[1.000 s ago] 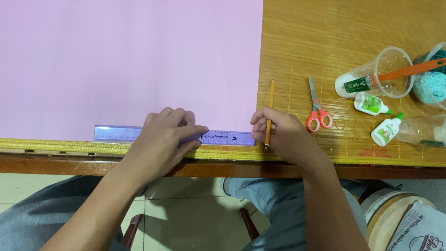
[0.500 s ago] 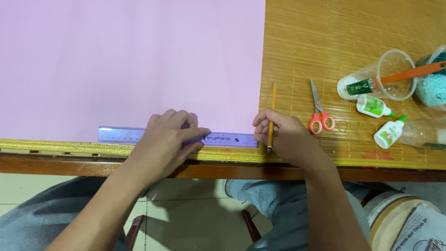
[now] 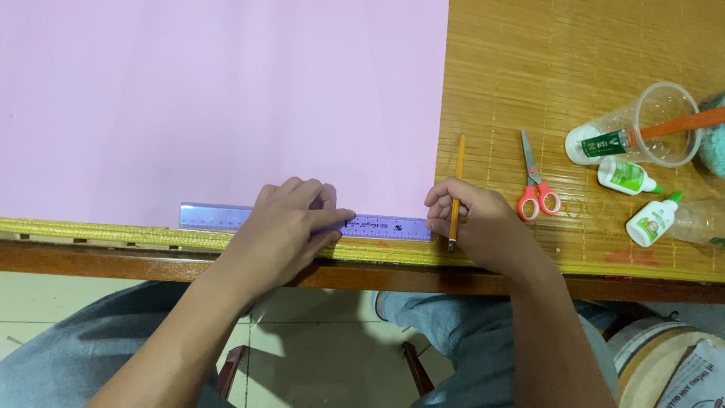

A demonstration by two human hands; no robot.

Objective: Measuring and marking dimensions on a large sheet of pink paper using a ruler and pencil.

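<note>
The ruler (image 3: 302,221) lies along the near edge of the pink paper (image 3: 219,106), pinned flat under the spread left hand (image 3: 291,227). The right hand (image 3: 472,223) pinches a pencil (image 3: 456,189), tip down just past the ruler's right end. No drawn line shows on the paper, so marking seems barely begun. Scissors (image 3: 535,185) and glue bottles (image 3: 630,177) lie further right.

**Bamboo-matted table and what lies on it**

A wooden table (image 3: 377,276) carries a bamboo mat (image 3: 574,91). A large pink paper sheet (image 3: 211,98) covers the left, a blue ruler (image 3: 219,217) along its near edge. On the right lie red-handled scissors (image 3: 535,185), glue bottles (image 3: 649,221) and a tipped clear cup (image 3: 664,125).
</note>
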